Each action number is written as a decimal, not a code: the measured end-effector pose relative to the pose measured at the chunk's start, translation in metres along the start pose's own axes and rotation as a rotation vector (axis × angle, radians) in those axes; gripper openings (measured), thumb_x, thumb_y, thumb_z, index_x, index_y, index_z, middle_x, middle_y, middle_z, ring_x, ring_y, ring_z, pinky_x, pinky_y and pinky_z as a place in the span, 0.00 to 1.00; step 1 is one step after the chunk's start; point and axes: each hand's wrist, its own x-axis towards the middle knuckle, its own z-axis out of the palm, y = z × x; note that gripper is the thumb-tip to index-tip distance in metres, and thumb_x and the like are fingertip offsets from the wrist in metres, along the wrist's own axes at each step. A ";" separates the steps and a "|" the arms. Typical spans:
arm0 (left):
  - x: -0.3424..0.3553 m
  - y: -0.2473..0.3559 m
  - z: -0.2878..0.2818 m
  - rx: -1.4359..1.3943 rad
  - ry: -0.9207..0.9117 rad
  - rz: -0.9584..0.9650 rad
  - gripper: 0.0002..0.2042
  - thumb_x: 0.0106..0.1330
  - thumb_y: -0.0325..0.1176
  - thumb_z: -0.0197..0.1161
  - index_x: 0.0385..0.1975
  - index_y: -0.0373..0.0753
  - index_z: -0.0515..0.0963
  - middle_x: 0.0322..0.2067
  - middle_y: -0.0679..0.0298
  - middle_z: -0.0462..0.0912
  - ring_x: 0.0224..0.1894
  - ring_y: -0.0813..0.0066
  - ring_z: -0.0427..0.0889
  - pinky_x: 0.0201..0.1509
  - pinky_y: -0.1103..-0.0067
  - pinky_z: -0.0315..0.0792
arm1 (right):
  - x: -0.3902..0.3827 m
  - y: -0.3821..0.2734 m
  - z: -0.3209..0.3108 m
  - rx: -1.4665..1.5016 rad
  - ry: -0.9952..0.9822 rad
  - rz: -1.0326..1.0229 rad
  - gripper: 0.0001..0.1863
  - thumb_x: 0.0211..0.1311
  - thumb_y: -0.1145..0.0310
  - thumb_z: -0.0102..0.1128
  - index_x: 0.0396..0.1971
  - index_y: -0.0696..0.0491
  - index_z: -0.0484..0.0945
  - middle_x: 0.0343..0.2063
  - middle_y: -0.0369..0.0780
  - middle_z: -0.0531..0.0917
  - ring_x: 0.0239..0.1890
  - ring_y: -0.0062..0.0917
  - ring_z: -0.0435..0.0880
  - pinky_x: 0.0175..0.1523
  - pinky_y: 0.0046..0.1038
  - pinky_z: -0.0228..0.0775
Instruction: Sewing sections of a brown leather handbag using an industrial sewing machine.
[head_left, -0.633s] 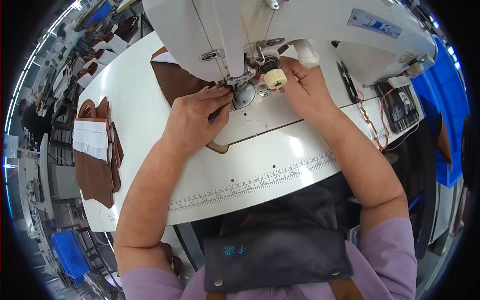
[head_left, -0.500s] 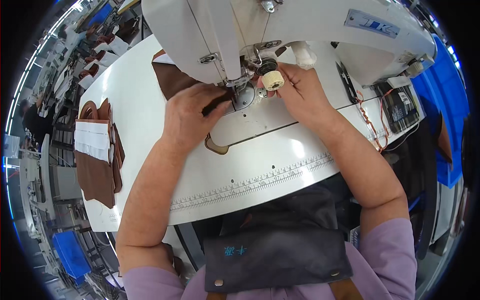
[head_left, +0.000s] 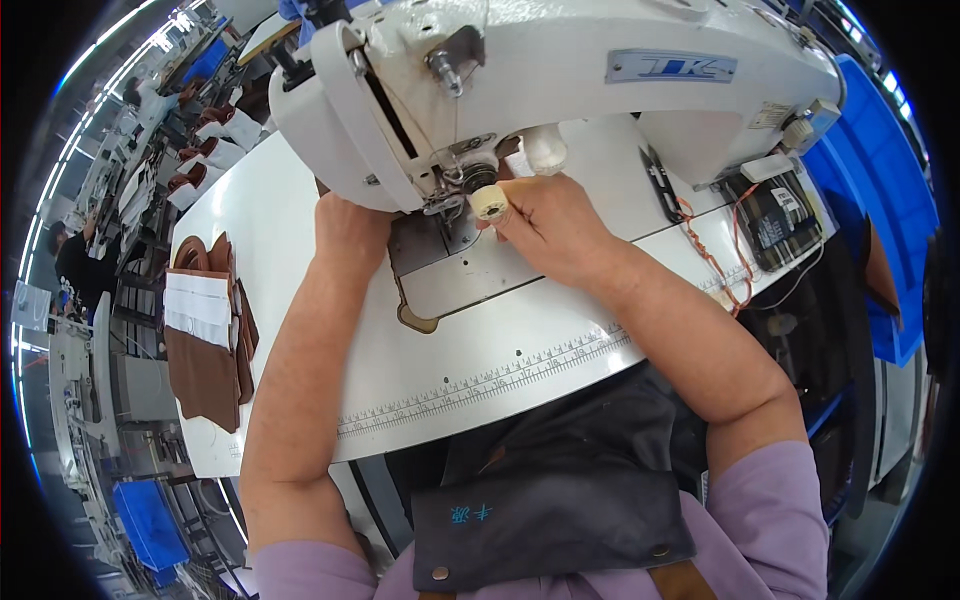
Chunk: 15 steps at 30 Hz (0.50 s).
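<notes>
A white sewing machine (head_left: 480, 90) stands over the pale table. My left hand (head_left: 350, 228) reaches behind the left side of its head, and that hides the fingers. Only a sliver of brown material (head_left: 321, 187) shows beside this hand. My right hand (head_left: 555, 222) is at the right of the needle area, close against the cream round knob (head_left: 489, 202). Its fingers are curled together, with the tips partly behind the knob; what they pinch, if anything, is too small to make out. Below the needle lies the metal needle plate (head_left: 460, 232).
Brown pieces with a white sheet (head_left: 198, 300) lie at the table's left edge. Black snips (head_left: 660, 185) with an orange cord (head_left: 705, 260) and a dark package (head_left: 782, 220) lie at right. A blue bin (head_left: 870, 200) stands beyond, and a printed ruler (head_left: 480, 385) runs along the near edge.
My left hand has moved farther behind the machine head, and the brown piece it was on is now mostly hidden. My right hand has come lower beside the knob. The view has shifted.
</notes>
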 end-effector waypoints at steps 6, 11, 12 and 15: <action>-0.018 -0.071 0.010 -0.123 -0.048 -0.301 0.20 0.63 0.46 0.60 0.49 0.42 0.82 0.45 0.47 0.85 0.48 0.45 0.83 0.49 0.59 0.76 | 0.012 0.000 0.012 -0.091 -0.093 -0.002 0.22 0.73 0.50 0.45 0.29 0.49 0.83 0.29 0.46 0.85 0.35 0.46 0.83 0.44 0.46 0.73; -0.046 -0.026 -0.061 -0.268 -0.223 -0.403 0.13 0.64 0.25 0.52 0.44 0.34 0.81 0.35 0.46 0.85 0.41 0.44 0.84 0.45 0.62 0.73 | -0.003 0.012 0.012 -0.100 -0.092 0.038 0.27 0.73 0.46 0.43 0.26 0.48 0.84 0.30 0.47 0.85 0.38 0.48 0.83 0.46 0.48 0.72; -0.059 -0.028 -0.074 -0.361 -0.224 -0.344 0.14 0.64 0.23 0.51 0.46 0.34 0.79 0.35 0.44 0.84 0.40 0.43 0.83 0.45 0.61 0.73 | -0.005 0.010 0.012 -0.118 -0.072 0.029 0.27 0.73 0.47 0.43 0.25 0.49 0.83 0.28 0.47 0.84 0.35 0.48 0.82 0.45 0.48 0.71; -0.088 -0.032 -0.092 -0.295 -0.172 -0.348 0.13 0.65 0.22 0.51 0.47 0.31 0.78 0.38 0.45 0.85 0.42 0.41 0.83 0.44 0.62 0.74 | -0.002 0.012 0.012 -0.156 -0.030 0.017 0.28 0.74 0.48 0.43 0.22 0.51 0.81 0.25 0.46 0.84 0.33 0.48 0.81 0.44 0.47 0.71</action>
